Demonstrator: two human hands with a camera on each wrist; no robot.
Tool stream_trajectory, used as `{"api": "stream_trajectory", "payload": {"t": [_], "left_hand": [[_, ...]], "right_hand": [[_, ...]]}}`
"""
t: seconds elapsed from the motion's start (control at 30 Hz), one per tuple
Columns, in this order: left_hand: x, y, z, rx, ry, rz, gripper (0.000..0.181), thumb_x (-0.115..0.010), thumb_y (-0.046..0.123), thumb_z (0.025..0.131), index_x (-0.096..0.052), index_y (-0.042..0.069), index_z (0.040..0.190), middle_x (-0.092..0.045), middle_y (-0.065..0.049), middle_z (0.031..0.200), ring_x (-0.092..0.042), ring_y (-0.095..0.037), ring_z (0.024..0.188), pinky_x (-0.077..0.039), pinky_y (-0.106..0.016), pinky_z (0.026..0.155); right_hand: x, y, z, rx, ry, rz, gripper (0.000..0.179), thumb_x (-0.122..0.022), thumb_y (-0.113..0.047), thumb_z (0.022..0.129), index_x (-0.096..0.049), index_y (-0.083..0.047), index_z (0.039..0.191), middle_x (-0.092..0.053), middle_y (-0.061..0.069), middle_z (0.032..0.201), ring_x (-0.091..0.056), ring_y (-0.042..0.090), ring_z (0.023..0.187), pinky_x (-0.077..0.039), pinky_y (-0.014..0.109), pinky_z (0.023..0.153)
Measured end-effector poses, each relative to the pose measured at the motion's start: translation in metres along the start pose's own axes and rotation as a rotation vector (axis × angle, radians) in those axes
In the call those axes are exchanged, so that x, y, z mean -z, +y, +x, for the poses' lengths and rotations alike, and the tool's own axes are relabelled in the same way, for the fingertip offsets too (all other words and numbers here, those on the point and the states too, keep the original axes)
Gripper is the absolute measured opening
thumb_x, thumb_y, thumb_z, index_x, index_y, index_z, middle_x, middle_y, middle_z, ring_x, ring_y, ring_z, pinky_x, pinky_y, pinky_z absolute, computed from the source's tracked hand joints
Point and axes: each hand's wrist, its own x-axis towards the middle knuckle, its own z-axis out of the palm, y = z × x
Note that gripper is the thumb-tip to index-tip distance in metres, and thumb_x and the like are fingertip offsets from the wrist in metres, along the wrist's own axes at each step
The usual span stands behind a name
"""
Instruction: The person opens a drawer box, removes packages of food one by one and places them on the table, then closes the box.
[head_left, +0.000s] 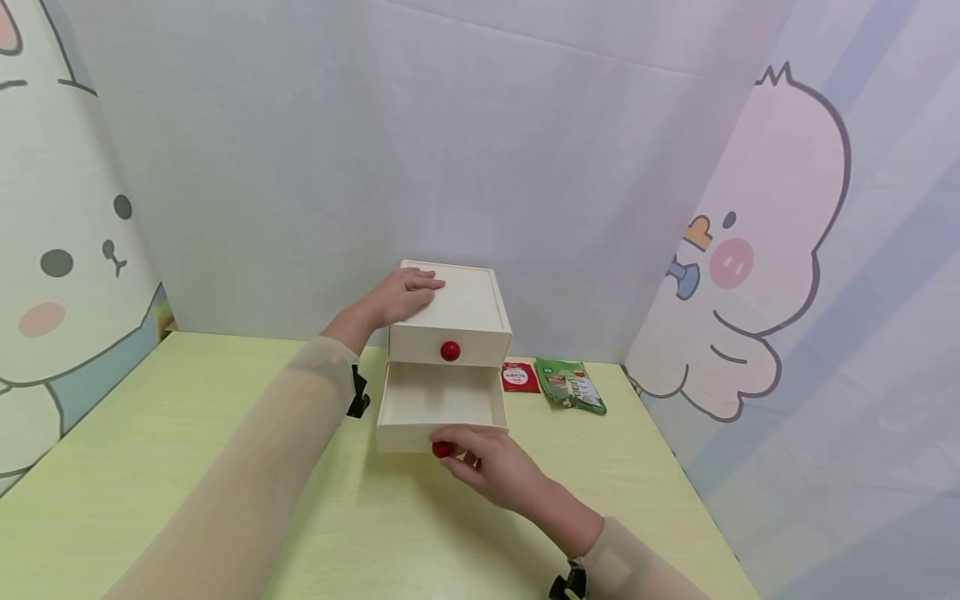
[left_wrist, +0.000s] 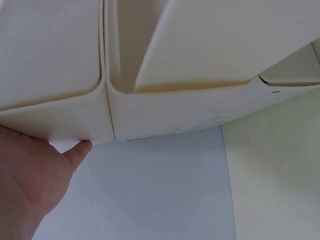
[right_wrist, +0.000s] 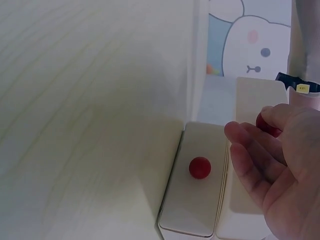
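On the desk (head_left: 187, 400), far side, sits a 2-drawer cabinet (head_left: 474, 296), lower drawer (head_left: 405, 439) jutting near — left hand (head_left: 402, 293) resting outstretched fingers on top, right hand (head_left: 495, 468) with fingers clamped on the lower red knob (head_left: 442, 449) — so drawer-sliding seems in hand, calling next for a straight, braced pull or push.

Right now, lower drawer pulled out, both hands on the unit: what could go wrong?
1. The lower drawer is well out; pulling further might tilt it or bring it free.
2. The right hand pinches a small round red knob, so its grip could slip.
3. The left hand rests left of centre on the white unit, so the unit might twist.
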Motion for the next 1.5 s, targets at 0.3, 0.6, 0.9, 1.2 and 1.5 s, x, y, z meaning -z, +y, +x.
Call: {"api": "stream_trajectory", "payload": {"t": [0.3, 0.6, 0.9, 1.2, 1.5], "left_hand": [[-0.001, -0.002, 0.000, 0.005, 0.010, -0.019, 0.052, -0.044, 0.033, 0.113, -0.060, 0.015, 0.159, -0.037, -0.009, 0.180, -0.019, -0.036, 0.171, -0.014, -0.060, 0.139], [0.000, -0.001, -0.002, 0.004, 0.008, -0.017, 0.052, -0.044, 0.033, 0.113, -0.060, 0.015, 0.159, -0.037, -0.009, 0.180, -0.019, -0.036, 0.172, -0.013, -0.060, 0.139], [0.000, -0.001, -0.001, -0.008, 0.015, -0.011, 0.052, -0.044, 0.032, 0.113, -0.060, 0.014, 0.159, -0.038, -0.010, 0.179, -0.021, -0.036, 0.171, -0.015, -0.059, 0.139], [0.000, -0.001, -0.001, -0.005, 0.008, -0.010, 0.052, -0.043, 0.032, 0.113, -0.060, 0.015, 0.159, -0.037, -0.010, 0.179, -0.020, -0.036, 0.171, -0.014, -0.059, 0.139], [0.000, 0.001, -0.001, -0.005, 0.010, -0.006, 0.053, -0.043, 0.034, 0.113, -0.060, 0.015, 0.159, -0.037, -0.009, 0.179, -0.019, -0.036, 0.171, -0.015, -0.060, 0.139]], "right_hand": [[0.001, 0.004, 0.004, -0.007, -0.014, -0.006, 0.033, -0.076, -0.011, 0.105, -0.072, -0.015, 0.138, -0.079, 0.003, 0.130, -0.071, 0.006, 0.094, -0.059, 0.013, 0.077], [0.000, 0.011, 0.011, -0.044, -0.024, 0.015, 0.035, -0.075, -0.010, 0.104, -0.073, -0.015, 0.139, -0.079, 0.003, 0.132, -0.072, 0.008, 0.096, -0.060, 0.015, 0.078], [0.000, 0.016, 0.019, -0.010, -0.005, -0.015, 0.034, -0.075, -0.008, 0.104, -0.073, -0.013, 0.138, -0.079, 0.005, 0.133, -0.075, 0.012, 0.100, -0.061, 0.014, 0.080], [0.000, 0.022, 0.026, -0.062, -0.012, -0.024, 0.035, -0.075, -0.009, 0.105, -0.072, -0.014, 0.139, -0.079, 0.004, 0.130, -0.075, 0.013, 0.099, -0.062, 0.016, 0.081], [0.001, 0.025, 0.033, -0.115, -0.009, -0.043, 0.037, -0.075, -0.008, 0.104, -0.072, -0.014, 0.140, -0.079, 0.004, 0.127, -0.074, 0.013, 0.095, -0.063, 0.021, 0.083]]}}
